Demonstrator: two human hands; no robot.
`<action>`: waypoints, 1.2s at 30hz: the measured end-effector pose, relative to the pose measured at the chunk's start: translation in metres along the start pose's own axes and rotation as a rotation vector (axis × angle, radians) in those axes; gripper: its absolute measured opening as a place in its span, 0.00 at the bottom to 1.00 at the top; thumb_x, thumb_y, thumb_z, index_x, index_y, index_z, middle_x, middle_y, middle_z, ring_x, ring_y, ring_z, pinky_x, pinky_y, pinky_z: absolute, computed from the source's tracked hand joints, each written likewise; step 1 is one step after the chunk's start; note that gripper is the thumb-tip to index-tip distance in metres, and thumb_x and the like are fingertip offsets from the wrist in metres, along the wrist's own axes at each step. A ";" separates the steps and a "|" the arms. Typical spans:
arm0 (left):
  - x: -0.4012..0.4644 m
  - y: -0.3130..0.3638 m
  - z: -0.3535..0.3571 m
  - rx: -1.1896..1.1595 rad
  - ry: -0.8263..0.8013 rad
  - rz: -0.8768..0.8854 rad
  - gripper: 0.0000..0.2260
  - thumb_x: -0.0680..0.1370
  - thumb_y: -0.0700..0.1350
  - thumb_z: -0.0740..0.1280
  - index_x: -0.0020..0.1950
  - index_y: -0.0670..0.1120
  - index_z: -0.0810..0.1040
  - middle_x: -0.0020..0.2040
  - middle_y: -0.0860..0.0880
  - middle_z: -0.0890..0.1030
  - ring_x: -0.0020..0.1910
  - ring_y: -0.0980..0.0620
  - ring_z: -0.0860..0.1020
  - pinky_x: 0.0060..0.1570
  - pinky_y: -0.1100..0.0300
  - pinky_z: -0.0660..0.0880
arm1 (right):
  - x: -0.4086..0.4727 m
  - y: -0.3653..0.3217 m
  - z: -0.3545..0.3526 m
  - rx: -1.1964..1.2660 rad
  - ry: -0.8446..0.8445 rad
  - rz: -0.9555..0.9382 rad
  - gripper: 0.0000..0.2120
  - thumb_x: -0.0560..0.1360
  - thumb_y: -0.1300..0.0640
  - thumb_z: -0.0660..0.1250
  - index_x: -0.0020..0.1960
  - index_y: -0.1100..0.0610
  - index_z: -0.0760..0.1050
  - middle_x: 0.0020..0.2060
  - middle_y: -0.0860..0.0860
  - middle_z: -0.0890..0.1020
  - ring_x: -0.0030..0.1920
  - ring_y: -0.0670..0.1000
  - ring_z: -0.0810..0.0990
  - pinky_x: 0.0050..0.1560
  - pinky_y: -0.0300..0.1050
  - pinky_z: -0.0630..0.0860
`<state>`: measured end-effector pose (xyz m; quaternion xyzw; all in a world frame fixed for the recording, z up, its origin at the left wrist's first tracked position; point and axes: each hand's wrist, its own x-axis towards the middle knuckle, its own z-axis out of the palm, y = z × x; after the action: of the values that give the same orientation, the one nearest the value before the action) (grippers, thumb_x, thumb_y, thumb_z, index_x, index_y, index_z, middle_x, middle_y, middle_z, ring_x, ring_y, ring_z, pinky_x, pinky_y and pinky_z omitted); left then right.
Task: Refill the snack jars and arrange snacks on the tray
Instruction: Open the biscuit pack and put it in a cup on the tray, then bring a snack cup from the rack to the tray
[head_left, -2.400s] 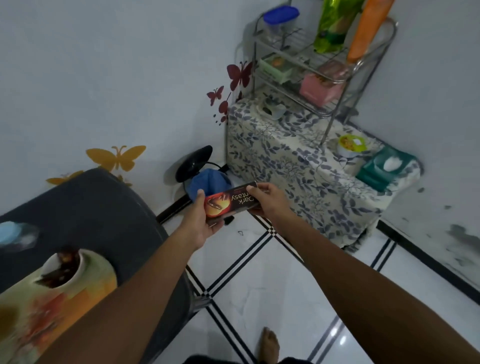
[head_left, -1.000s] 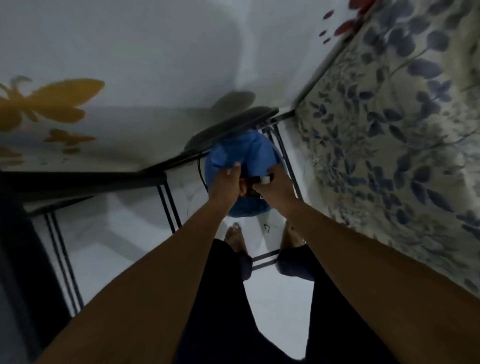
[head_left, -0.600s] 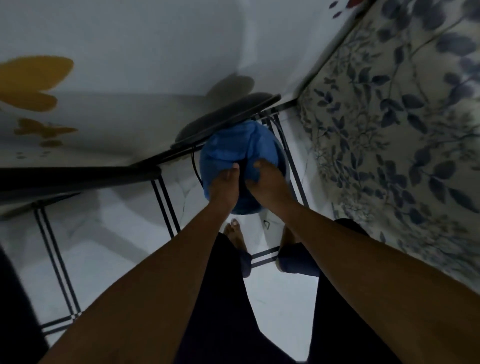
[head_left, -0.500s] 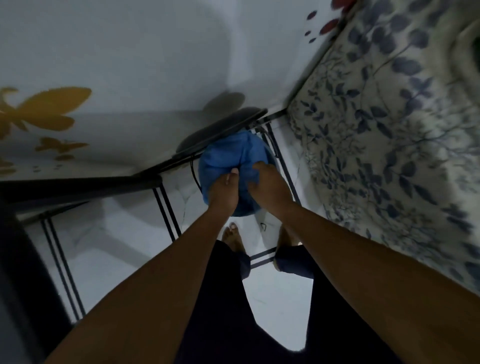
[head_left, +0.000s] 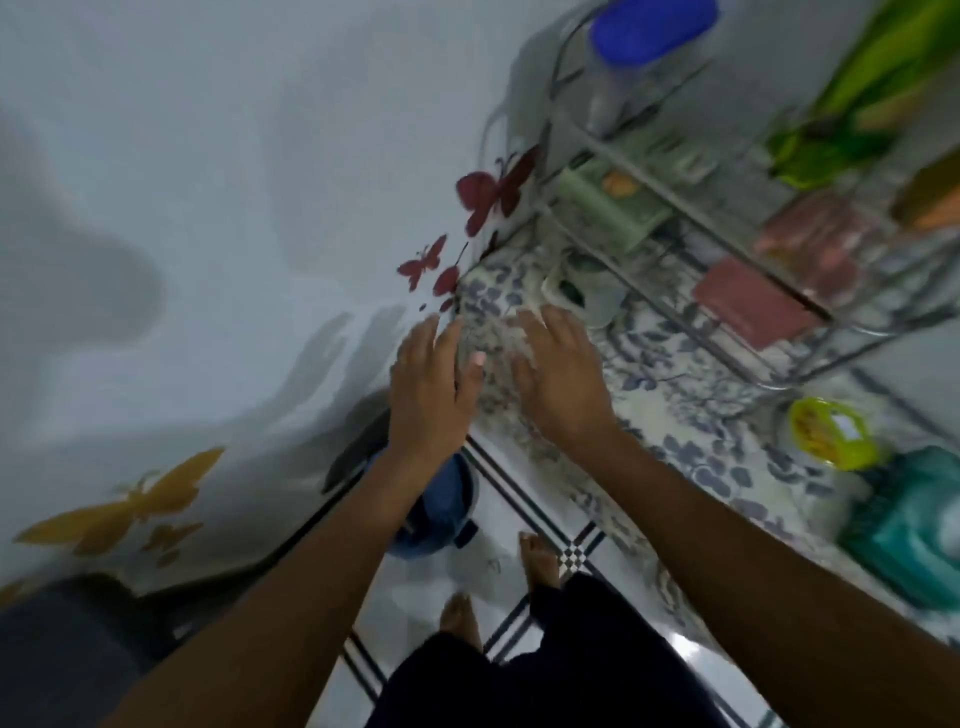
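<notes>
My left hand (head_left: 428, 387) and my right hand (head_left: 558, 379) are raised side by side, fingers spread, holding nothing, at the near corner of the table with the blue-leaf cloth (head_left: 670, 415). A blue bin (head_left: 439, 512) stands on the floor below my left wrist, partly hidden by my forearm. The dark snack box is out of sight. On the table's wire rack (head_left: 727, 244) sit a jar with a blue lid (head_left: 644, 41), a green packet (head_left: 852, 104), a pink box (head_left: 753, 301) and a pale green box (head_left: 602, 208).
A yellow-lidded tub (head_left: 831, 439) and a teal tissue pack (head_left: 914, 525) lie on the table at the right. The white wall with butterfly stickers (head_left: 488, 192) is close on the left. A dark seat (head_left: 67, 634) is at the lower left; my bare feet stand on the tiled floor (head_left: 524, 519).
My hands were pressed down into the blue bin; they have come up empty and open, and my view has risen from the floor to the table and rack.
</notes>
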<state>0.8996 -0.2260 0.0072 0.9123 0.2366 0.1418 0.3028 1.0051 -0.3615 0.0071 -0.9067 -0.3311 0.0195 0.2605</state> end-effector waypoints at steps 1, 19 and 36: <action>0.005 0.019 -0.006 0.029 0.003 0.106 0.27 0.85 0.58 0.54 0.79 0.45 0.67 0.80 0.40 0.64 0.79 0.40 0.61 0.77 0.45 0.58 | -0.007 0.001 -0.021 -0.017 0.057 0.019 0.24 0.85 0.50 0.58 0.78 0.58 0.65 0.77 0.60 0.65 0.78 0.60 0.61 0.76 0.62 0.61; 0.001 0.291 0.098 -0.105 -0.100 0.967 0.22 0.86 0.48 0.58 0.78 0.41 0.67 0.78 0.40 0.67 0.78 0.42 0.64 0.80 0.51 0.54 | -0.150 0.148 -0.231 -0.157 0.694 0.411 0.19 0.83 0.53 0.61 0.71 0.58 0.73 0.70 0.58 0.75 0.71 0.59 0.70 0.71 0.56 0.67; 0.012 0.358 0.369 0.031 -0.613 0.392 0.22 0.85 0.45 0.61 0.79 0.41 0.67 0.79 0.40 0.65 0.79 0.42 0.60 0.78 0.45 0.57 | -0.160 0.404 -0.188 0.099 0.263 0.599 0.17 0.81 0.61 0.61 0.68 0.63 0.76 0.61 0.60 0.79 0.61 0.61 0.76 0.63 0.57 0.73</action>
<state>1.1819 -0.6506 -0.0560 0.9449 -0.0423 -0.0864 0.3131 1.1574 -0.8063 -0.0484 -0.9448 -0.0119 -0.0057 0.3273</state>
